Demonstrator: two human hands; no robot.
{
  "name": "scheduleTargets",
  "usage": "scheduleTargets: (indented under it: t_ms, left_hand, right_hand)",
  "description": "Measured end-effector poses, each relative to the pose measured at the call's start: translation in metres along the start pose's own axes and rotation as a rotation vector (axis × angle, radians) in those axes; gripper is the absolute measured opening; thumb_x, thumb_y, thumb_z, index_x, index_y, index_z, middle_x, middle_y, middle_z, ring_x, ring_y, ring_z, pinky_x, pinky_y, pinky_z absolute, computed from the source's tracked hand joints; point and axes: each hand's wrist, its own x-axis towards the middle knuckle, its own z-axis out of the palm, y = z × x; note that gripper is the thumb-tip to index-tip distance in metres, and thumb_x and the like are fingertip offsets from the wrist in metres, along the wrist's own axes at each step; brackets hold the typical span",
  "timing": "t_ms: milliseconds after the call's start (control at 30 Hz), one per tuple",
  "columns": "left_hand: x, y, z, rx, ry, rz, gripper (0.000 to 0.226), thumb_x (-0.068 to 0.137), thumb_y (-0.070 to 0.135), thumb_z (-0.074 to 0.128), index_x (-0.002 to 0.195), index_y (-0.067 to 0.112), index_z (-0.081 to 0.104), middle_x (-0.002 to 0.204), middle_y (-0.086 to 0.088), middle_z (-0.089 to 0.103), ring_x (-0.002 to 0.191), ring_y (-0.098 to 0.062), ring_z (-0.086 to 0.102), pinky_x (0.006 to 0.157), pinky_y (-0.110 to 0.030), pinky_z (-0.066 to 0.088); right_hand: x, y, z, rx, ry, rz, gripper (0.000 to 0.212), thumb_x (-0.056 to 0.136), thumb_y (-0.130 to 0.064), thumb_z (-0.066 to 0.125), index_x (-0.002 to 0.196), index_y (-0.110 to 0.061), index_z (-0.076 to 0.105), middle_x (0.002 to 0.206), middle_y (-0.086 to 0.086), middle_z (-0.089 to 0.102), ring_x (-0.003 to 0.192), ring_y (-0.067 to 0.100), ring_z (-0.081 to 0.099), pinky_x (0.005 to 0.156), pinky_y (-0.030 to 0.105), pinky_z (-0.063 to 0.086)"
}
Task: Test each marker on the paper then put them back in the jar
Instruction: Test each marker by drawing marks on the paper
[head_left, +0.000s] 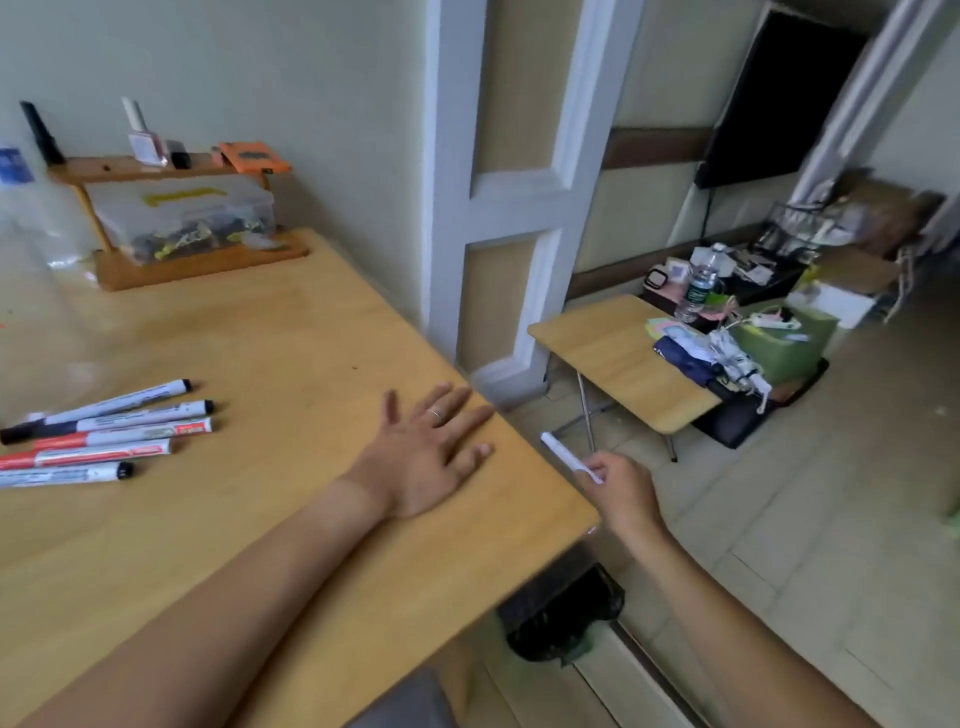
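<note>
The left hand (426, 457) lies flat on the desk (291, 338), grip open with fingers spread, fingertips close to the desk's right edge. The right hand (621, 496) is off the desk, over the floor (810, 493) just past the near corner, its grip pinching a white marker (563, 460). Five markers (98, 434) lie side by side at the desk's left, well apart from both hands. A small folding table (613, 353) stands across the floor gap.

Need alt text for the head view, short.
A person's left hand rests flat near the wooden table's right edge while the right hand holds a white marker out beyond it. Five markers lie on the table at left.
</note>
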Motion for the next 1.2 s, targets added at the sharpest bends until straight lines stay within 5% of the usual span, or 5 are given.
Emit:
scheduleTargets:
  t_ms: [133,433,633,1000,1200]
  left_hand:
    - [0.001,-0.001,-0.001,0.019,-0.016,-0.005,0.087,0.079,0.076,-0.008,0.159,0.049,0.009,0.171,0.015,-0.002,0.156,-0.004,-0.011,0.122,-0.061,-0.005]
    - [-0.001,0.0,-0.002,-0.025,0.077,-0.005,0.081,0.083,0.078,0.002,0.156,0.049,0.022,0.169,0.018,0.011,0.155,-0.003,-0.003,0.123,-0.057,0.0]
    - [-0.003,-0.001,-0.003,-0.036,0.086,0.003,0.079,0.085,0.077,0.004,0.156,0.05,0.022,0.168,0.019,0.013,0.155,-0.002,-0.001,0.123,-0.056,0.0]
    - [-0.002,-0.008,-0.012,-0.171,0.022,0.012,0.068,0.09,0.074,0.026,0.152,0.049,0.035,0.167,0.017,0.02,0.155,-0.001,0.004,0.123,-0.054,-0.005]
    - [-0.046,-0.047,-0.05,-0.192,0.175,-0.032,0.058,0.089,0.061,0.033,0.13,0.034,0.062,0.144,0.011,0.054,0.14,-0.008,0.041,0.118,-0.043,0.028]
  right_hand:
    - [-0.014,0.045,0.039,-0.101,-0.089,0.162,0.008,0.096,-0.02,0.064,0.091,-0.015,0.067,0.09,0.006,0.066,0.08,0.027,0.061,0.062,0.031,0.044]
    - [-0.011,0.082,0.082,-0.092,-0.094,0.337,0.019,0.101,-0.022,0.057,0.105,-0.011,0.07,0.086,0.0,0.059,0.071,0.017,0.055,0.055,0.026,0.039]
    - [-0.011,0.082,0.086,-0.061,-0.145,0.372,0.024,0.101,-0.029,0.059,0.118,-0.015,0.066,0.115,0.006,0.067,0.093,0.023,0.062,0.072,0.032,0.05]
    - [0.005,-0.043,-0.035,0.153,-0.099,-0.114,0.013,0.101,-0.021,0.06,0.106,-0.023,0.073,0.099,-0.012,0.071,0.097,0.01,0.069,0.085,0.026,0.054]
    - [-0.033,-0.172,-0.022,-0.043,-0.01,-0.45,0.016,0.1,-0.026,0.058,0.1,-0.025,0.074,0.095,-0.011,0.067,0.095,0.014,0.057,0.079,0.029,0.04]
